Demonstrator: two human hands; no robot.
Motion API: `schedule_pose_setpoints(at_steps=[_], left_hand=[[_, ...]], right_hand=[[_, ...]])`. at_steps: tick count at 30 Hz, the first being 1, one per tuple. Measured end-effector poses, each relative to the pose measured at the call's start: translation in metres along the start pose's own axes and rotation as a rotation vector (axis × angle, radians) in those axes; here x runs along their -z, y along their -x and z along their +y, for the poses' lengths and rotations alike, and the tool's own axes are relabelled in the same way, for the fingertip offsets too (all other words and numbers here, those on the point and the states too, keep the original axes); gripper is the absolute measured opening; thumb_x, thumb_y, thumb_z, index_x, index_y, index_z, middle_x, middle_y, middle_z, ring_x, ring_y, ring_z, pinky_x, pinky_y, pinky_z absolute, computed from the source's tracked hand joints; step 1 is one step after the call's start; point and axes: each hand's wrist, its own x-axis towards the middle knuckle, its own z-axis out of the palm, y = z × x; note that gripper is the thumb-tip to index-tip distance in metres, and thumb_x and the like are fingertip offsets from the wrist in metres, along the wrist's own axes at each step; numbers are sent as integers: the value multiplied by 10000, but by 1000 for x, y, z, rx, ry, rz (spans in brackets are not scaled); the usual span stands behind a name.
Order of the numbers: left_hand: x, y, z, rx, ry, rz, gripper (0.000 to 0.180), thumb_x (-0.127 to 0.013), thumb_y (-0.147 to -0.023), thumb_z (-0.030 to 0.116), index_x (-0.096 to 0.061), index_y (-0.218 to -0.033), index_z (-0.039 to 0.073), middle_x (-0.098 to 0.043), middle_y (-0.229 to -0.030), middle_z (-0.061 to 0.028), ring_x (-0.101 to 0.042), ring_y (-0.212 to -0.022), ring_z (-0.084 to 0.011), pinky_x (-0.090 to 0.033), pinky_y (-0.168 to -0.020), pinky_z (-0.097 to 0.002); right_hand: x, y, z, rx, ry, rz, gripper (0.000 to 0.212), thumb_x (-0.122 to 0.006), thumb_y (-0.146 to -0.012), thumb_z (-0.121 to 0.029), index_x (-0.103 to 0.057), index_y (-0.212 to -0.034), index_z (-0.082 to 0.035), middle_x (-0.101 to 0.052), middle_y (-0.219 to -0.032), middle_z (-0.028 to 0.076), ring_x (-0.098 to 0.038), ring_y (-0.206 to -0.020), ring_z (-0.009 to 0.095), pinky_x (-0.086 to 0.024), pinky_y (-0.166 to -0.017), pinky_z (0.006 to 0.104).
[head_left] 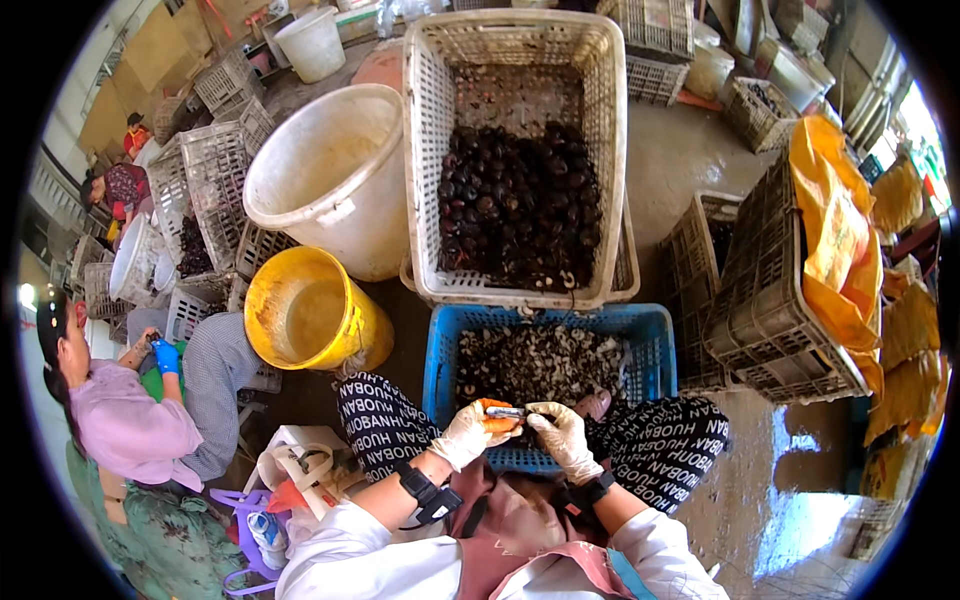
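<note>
My left hand (472, 432), in a white glove with orange over the fingers, is closed around a short silvery piece (505, 412), perhaps a small blade. Close beside it my right hand (562, 438), in a pale glove, pinches thumb and fingers together at the piece's dark end; what exactly is in them is too small to tell. Both hands are above the near edge of a blue basket (437, 365) between my knees. Pale and dark bits (540, 360), like shellfish pieces, cover its bottom. Beyond stands a white crate (417, 200) of dark shellfish (520, 205).
A yellow bucket (262, 310) and a big white tub (375, 225) stand to the left. Stacked crates (770, 290) with orange sacks (835, 230) rise at the right. Another person (140, 410) sits at the left, one hand in a blue glove. The floor (800, 520) is wet.
</note>
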Motion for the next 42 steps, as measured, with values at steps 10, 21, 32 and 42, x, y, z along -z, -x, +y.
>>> schedule_pose_setpoints(at_steps=[10,21,32,42], left_hand=[[9,0,-4,120,182,-119,380,-623,-856,62,-538,-1225,88,-644,-1057,-61,-599,-744,-103,-451,-538,-175],[16,-3,-15,122,348,-57,259,-603,-843,8,-598,-1098,57,-647,-1017,-124,-639,-752,-196,-485,-483,-189],[-3,4,-3,197,270,75,179,-651,-823,40,-612,-997,33,-648,-1004,-140,-657,-847,-236,-555,-649,-237],[13,-5,-12,191,279,-53,378,-615,-854,47,-554,-1223,105,-648,-1025,-77,-569,-645,-119,-458,-500,-172]], right_hand=[[12,-10,11,-23,58,19,176,-650,-833,-41,-638,-1000,14,-655,-937,50,-584,-847,104,-470,-795,236],[23,-6,15,-16,91,73,211,-686,-824,-110,-655,-1010,-16,-656,-892,39,-580,-783,103,-477,-739,227],[5,3,10,92,124,-5,233,-715,-806,-146,-673,-995,-16,-655,-936,60,-600,-826,118,-488,-746,250],[6,2,2,137,281,33,201,-705,-792,-92,-680,-983,-34,-660,-954,95,-614,-879,167,-483,-805,278]])
